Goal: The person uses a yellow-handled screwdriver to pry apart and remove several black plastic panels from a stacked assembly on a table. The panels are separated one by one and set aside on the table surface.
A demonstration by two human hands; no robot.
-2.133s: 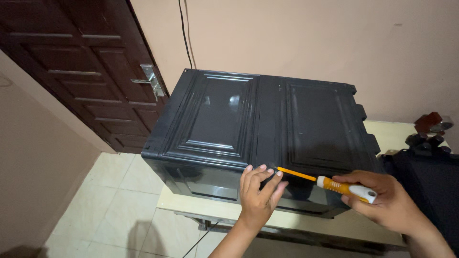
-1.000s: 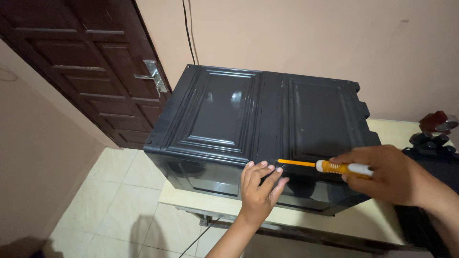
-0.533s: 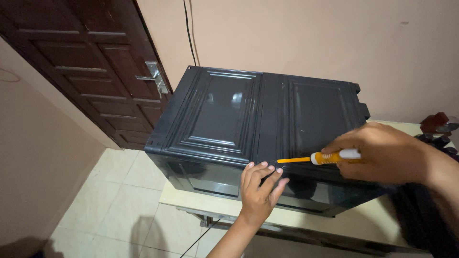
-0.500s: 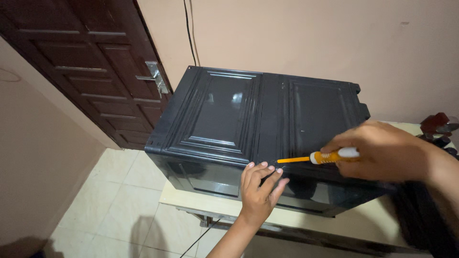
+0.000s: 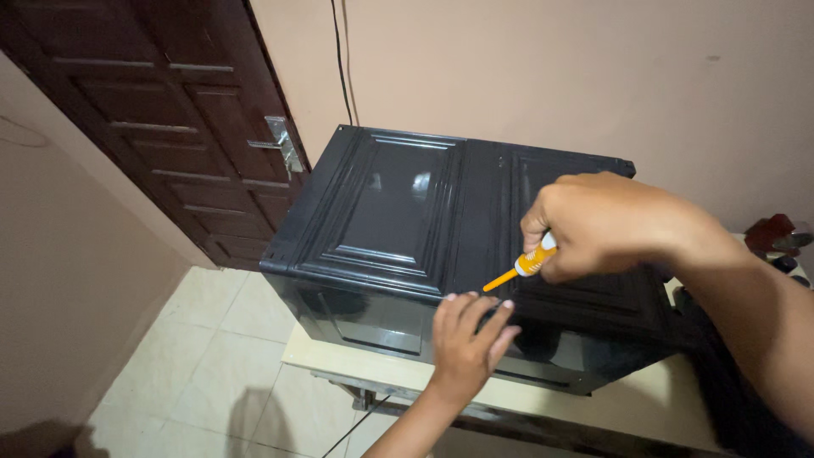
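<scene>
- Upper left of the frame: a dark brown panelled wooden door (image 5: 161, 127) with a metal latch plate (image 5: 280, 140) on its edge; pale floor tiles (image 5: 203, 356) below it.
- Centre: a glossy black metal appliance casing with embossed rectangular panels (image 5: 398, 212) rests on a cream tabletop (image 5: 644, 407), backed by a pinkish wall (image 5: 551, 76) down which a thin black cable (image 5: 343, 59) runs.
- Lower centre: the left hand (image 5: 468, 348) lies open, fingers fairly narrow, pressed flat on the casing's front top edge, seemingly to steady it.
- Right of centre: the right hand (image 5: 606, 225) is curled tight round an orange-handled screwdriver with an orange shaft (image 5: 521, 269), tip angled down-left to the casing top just beside the left fingertips.
- Judged step: working a screw at that front edge. The next move calls for the tip seated squarely and downward pressure while turning.
</scene>
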